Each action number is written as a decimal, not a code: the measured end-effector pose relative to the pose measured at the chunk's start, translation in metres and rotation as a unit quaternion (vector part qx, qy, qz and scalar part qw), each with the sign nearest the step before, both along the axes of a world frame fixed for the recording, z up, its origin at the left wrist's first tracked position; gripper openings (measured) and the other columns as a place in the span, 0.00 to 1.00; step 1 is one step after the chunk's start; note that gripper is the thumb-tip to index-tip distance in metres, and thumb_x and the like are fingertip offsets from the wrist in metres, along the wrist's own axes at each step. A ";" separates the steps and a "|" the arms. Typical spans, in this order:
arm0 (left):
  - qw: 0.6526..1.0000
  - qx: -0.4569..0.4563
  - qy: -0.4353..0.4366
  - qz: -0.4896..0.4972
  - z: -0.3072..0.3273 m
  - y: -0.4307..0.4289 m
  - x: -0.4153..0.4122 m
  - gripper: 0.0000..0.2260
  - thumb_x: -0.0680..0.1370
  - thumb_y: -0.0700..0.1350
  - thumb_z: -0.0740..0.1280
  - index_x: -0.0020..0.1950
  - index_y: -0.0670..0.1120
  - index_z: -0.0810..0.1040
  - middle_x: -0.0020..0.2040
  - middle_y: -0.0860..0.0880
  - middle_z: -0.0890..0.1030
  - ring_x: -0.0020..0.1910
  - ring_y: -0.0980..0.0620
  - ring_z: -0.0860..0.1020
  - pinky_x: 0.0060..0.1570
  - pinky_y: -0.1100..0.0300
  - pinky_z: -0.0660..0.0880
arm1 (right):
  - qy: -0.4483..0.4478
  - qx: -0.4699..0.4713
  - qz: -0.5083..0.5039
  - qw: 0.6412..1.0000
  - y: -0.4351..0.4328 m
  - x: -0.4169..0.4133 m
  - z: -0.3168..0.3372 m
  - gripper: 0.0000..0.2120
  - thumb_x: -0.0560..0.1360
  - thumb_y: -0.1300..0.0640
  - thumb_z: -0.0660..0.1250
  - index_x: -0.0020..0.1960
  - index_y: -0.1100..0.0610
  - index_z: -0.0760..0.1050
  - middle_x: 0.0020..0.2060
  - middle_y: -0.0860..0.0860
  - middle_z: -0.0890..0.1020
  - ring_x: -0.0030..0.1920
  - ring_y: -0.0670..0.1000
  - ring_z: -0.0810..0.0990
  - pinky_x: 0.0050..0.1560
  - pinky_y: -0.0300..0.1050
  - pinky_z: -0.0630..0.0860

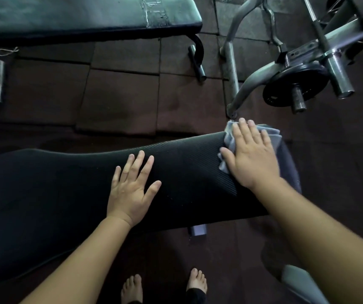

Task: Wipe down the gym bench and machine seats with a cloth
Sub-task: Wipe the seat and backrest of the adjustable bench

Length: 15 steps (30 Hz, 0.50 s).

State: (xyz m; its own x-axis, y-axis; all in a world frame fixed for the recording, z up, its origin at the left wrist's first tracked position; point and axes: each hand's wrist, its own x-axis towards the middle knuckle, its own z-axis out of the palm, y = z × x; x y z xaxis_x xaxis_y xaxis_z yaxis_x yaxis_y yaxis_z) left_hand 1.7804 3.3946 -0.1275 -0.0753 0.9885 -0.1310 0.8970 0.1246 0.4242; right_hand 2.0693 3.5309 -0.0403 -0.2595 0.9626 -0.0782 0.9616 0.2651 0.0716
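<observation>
A black ribbed bench pad [66, 189] runs across the middle of the head view. My left hand [132, 189] lies flat on its centre with the fingers spread and straight. My right hand [253, 154] presses flat on a grey-blue cloth [272, 134] at the pad's far right end. The cloth is crumpled, and its edges show beyond my fingertips and beside my thumb.
A second black bench [77, 16] with a worn patch stands at the top left. A grey metal machine frame [233, 69] with a black weight plate [294, 84] stands at the upper right. Dark rubber floor tiles [121, 93] lie between them. My bare feet [165, 286] show below.
</observation>
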 end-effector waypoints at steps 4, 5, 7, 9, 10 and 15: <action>0.999 0.001 -0.013 0.046 -0.001 -0.004 -0.018 0.32 0.81 0.67 0.45 0.85 0.58 0.53 0.86 0.56 0.47 0.84 0.56 0.41 0.82 0.47 0.40 | 0.034 -0.018 0.023 0.999 -0.012 -0.093 -0.018 0.37 0.80 0.36 0.53 0.82 0.56 0.60 0.82 0.54 0.60 0.83 0.55 0.53 0.81 0.57 0.47; 0.999 0.003 -0.007 0.051 -0.003 -0.006 -0.024 0.33 0.81 0.67 0.45 0.85 0.57 0.53 0.86 0.55 0.48 0.84 0.55 0.42 0.82 0.46 0.41 | 0.041 -0.034 0.045 0.998 -0.017 -0.114 -0.022 0.37 0.81 0.37 0.54 0.82 0.56 0.59 0.82 0.54 0.60 0.83 0.55 0.52 0.81 0.57 0.45; 0.999 0.003 0.008 0.040 -0.007 -0.008 -0.032 0.33 0.82 0.67 0.46 0.85 0.57 0.54 0.86 0.54 0.49 0.84 0.53 0.44 0.82 0.44 0.43 | 0.038 -0.063 0.100 0.992 -0.026 -0.141 -0.028 0.36 0.83 0.37 0.52 0.83 0.56 0.55 0.83 0.53 0.57 0.83 0.55 0.49 0.81 0.57 0.43; 1.000 0.003 0.018 0.025 -0.008 -0.009 -0.034 0.33 0.82 0.67 0.46 0.85 0.56 0.53 0.86 0.54 0.49 0.84 0.53 0.44 0.82 0.44 0.43 | 0.038 -0.081 0.153 0.984 -0.028 -0.137 -0.027 0.36 0.83 0.36 0.52 0.84 0.56 0.55 0.83 0.53 0.57 0.83 0.54 0.50 0.81 0.56 0.43; 1.000 0.004 0.019 0.023 -0.008 -0.009 -0.034 0.32 0.82 0.67 0.46 0.85 0.56 0.53 0.86 0.54 0.48 0.84 0.53 0.43 0.82 0.44 0.43 | 0.038 -0.082 0.166 0.982 -0.024 -0.123 -0.024 0.36 0.82 0.35 0.52 0.83 0.55 0.56 0.83 0.53 0.59 0.83 0.54 0.53 0.81 0.55 0.45; 0.999 0.010 0.030 0.025 -0.011 -0.011 -0.032 0.32 0.83 0.66 0.45 0.85 0.57 0.51 0.86 0.55 0.47 0.84 0.54 0.42 0.82 0.44 0.43 | 0.015 -0.019 0.028 0.999 0.014 -0.007 0.001 0.41 0.77 0.31 0.48 0.82 0.55 0.61 0.81 0.53 0.63 0.82 0.55 0.57 0.80 0.55 0.49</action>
State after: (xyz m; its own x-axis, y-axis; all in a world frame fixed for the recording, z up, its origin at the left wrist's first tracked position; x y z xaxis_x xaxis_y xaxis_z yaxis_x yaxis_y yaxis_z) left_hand 1.7488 3.3833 -0.1387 -0.1326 0.9856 -0.1049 0.9137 0.1625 0.3725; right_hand 2.0620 3.5452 -0.0398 -0.3148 0.9432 -0.1064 0.9470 0.3197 0.0319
